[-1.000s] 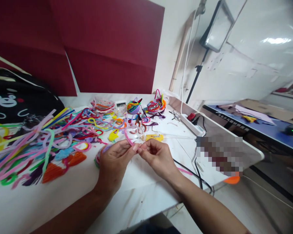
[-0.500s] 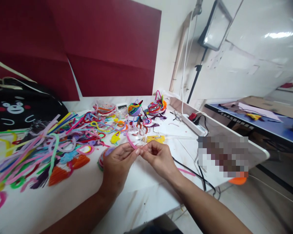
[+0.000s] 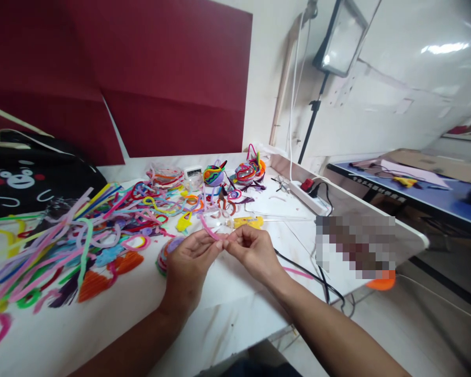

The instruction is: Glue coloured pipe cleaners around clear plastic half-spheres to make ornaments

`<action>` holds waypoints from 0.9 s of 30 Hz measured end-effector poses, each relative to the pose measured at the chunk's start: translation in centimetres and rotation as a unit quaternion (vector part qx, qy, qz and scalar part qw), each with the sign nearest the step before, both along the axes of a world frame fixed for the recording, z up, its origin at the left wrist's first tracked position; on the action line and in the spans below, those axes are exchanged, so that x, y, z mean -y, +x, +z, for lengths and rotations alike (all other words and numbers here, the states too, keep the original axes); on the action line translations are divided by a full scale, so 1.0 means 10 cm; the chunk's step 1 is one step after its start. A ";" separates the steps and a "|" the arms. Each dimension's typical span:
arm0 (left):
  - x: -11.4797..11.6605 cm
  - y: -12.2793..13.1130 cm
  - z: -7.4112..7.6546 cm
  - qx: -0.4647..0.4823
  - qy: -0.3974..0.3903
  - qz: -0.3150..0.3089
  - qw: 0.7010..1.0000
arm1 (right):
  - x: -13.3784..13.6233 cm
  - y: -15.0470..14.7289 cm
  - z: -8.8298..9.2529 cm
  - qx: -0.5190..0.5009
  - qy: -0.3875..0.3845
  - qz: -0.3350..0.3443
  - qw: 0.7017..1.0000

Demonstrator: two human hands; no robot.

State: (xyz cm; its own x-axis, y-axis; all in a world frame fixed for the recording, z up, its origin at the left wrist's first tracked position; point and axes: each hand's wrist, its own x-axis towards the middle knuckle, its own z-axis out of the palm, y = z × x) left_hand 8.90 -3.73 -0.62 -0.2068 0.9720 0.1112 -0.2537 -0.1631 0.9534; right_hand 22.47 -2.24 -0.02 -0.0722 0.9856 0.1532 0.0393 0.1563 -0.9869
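Pink pipe cleaner (image 3: 209,229), pinched between both hands' grip

2 hands are seen: left hand (image 3: 188,262) and right hand (image 3: 253,254). 1 power strip (image 3: 308,199), 1 black bag (image 3: 27,175) and 2 orange hearts (image 3: 102,275) are counted; pipe cleaners (image 3: 63,235) cannot be counted.

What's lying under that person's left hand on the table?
Under the left hand a round multicoloured coil of pipe cleaner peeks out on the white table. The hand covers most of it, so its full shape is hidden.
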 end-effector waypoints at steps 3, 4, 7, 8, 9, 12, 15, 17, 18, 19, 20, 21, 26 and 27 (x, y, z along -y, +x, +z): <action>0.01 0.01 0.02 0.013 -0.002 -0.012 1.000 | -0.01 0.00 -0.02 0.004 0.002 -0.003 1.000; 0.01 0.01 0.03 0.021 -0.007 -0.014 1.000 | -0.01 0.00 -0.03 0.004 0.004 -0.002 1.000; 0.01 0.02 0.05 0.041 -0.021 -0.022 0.999 | -0.01 0.00 -0.03 0.002 0.006 0.003 1.000; 0.01 0.02 0.06 0.043 -0.024 -0.025 0.998 | -0.01 0.00 -0.02 0.002 0.006 0.004 1.000; 0.00 0.02 0.06 0.042 -0.026 -0.027 0.998 | 0.00 0.00 -0.02 0.003 0.005 0.003 1.000; 0.00 0.02 0.04 0.033 -0.031 -0.020 0.999 | 0.00 0.00 -0.01 0.011 0.001 -0.003 1.000; 0.00 0.01 0.03 0.025 -0.036 -0.009 0.999 | 0.01 0.00 -0.01 0.014 -0.005 -0.004 1.000; 0.00 0.01 0.02 0.027 -0.039 -0.009 0.999 | 0.00 0.00 -0.02 0.010 -0.007 0.000 1.000; 0.00 0.01 0.02 0.031 -0.039 -0.010 0.999 | 0.00 -0.01 -0.02 0.009 -0.006 0.000 1.000; 0.00 0.01 0.01 0.035 -0.039 -0.014 0.998 | 0.00 -0.01 -0.03 0.009 -0.005 0.001 1.000; 0.00 0.01 0.01 0.039 -0.039 -0.017 0.998 | 0.00 -0.01 -0.03 0.010 -0.004 0.002 1.000; 0.00 0.00 0.00 0.040 -0.038 -0.018 0.998 | 0.00 -0.02 -0.03 0.011 -0.003 0.002 1.000; -0.02 -0.01 -0.03 0.015 -0.034 -0.012 0.999 | 0.00 -0.02 -0.02 0.018 -0.005 0.003 1.000; -0.03 -0.02 -0.04 0.014 -0.035 -0.014 0.999 | 0.00 -0.02 -0.02 0.020 -0.007 0.003 1.000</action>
State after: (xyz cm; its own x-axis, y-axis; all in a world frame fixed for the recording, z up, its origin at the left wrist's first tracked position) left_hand 8.73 -3.45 -0.97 -0.1810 0.9828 0.0377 -0.2843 -0.0890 0.9546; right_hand 22.29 -2.24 -0.17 -0.0849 0.9871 0.1355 0.0784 0.1422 -0.9867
